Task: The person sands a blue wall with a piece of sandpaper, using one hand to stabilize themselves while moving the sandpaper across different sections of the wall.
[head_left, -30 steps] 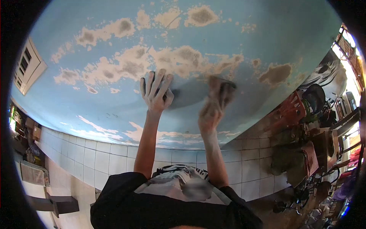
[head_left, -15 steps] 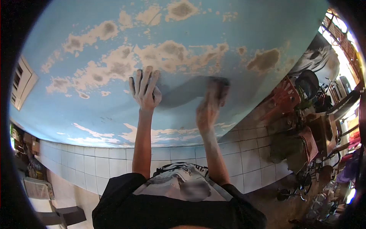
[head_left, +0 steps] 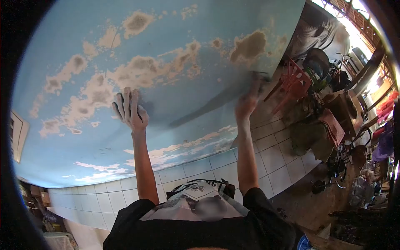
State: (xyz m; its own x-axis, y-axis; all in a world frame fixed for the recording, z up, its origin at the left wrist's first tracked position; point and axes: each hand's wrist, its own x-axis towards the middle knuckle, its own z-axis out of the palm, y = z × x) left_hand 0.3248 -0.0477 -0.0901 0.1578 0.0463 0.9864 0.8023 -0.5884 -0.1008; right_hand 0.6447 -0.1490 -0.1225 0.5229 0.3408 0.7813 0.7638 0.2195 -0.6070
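Note:
A light blue wall (head_left: 233, 16) with pale, ragged patches and grey-brown spots fills most of the view. My left hand (head_left: 132, 111) lies against it with fingers spread, coated in whitish dust, just below a large pale patch (head_left: 135, 71). Toward the wall's right edge, my right hand (head_left: 246, 106) is closed around a dark flat block (head_left: 260, 76) that resembles a sanding block. Motion blurs this block and the fingers, and its face against the wall is hidden. A long shadow stretches left from the right hand.
White tiles (head_left: 227, 173) cover the lower wall. Beyond the wall's right edge stand a red plastic chair (head_left: 293, 81), draped cloths (head_left: 333, 127) and piled household items. A white-framed fitting (head_left: 18, 135) is at the far left.
My right hand has moved right and slightly up with the dark block, toward the wall's edge. The view has turned right; my left hand stays spread on the wall near the same patch.

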